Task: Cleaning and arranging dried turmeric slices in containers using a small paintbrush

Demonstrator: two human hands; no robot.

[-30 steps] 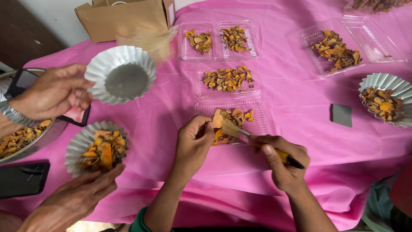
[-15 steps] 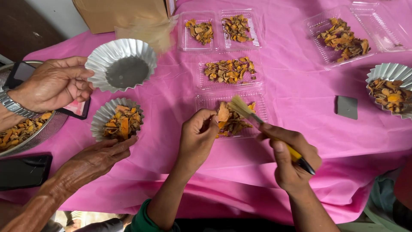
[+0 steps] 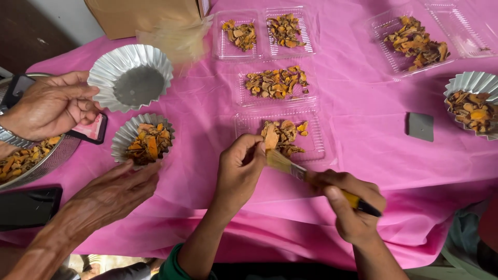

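Observation:
My left hand (image 3: pixel 239 168) pinches a flat tan dried slice (image 3: pixel 270 136) just above a clear plastic tray (image 3: pixel 316 150) of orange-brown dried pieces. A yellow-handled paintbrush (image 3: pixel 306 175) is gripped in my right hand (image 3: pixel 351 210), its pale bristles touching the underside of the slice. Both hands hover over the pink tablecloth (image 3: pixel 363 103) near its front edge.
Another person's hands (image 3: pixel 52 106) (image 3: pixel 111 194) flank a fluted foil cup of orange pieces (image 3: pixel 143 142) and an empty foil cup (image 3: pixel 130 78) at left. A metal bowl (image 3: pixel 36 161), two phones, more clear trays (image 3: pixel 277 83), a foil cup (image 3: pixel 474 106) and a cardboard box (image 3: pixel 150 15) surround.
The view has shifted closer. My right hand swung the brush down under the slice. The other person's lower hand slid up beside the filled foil cup.

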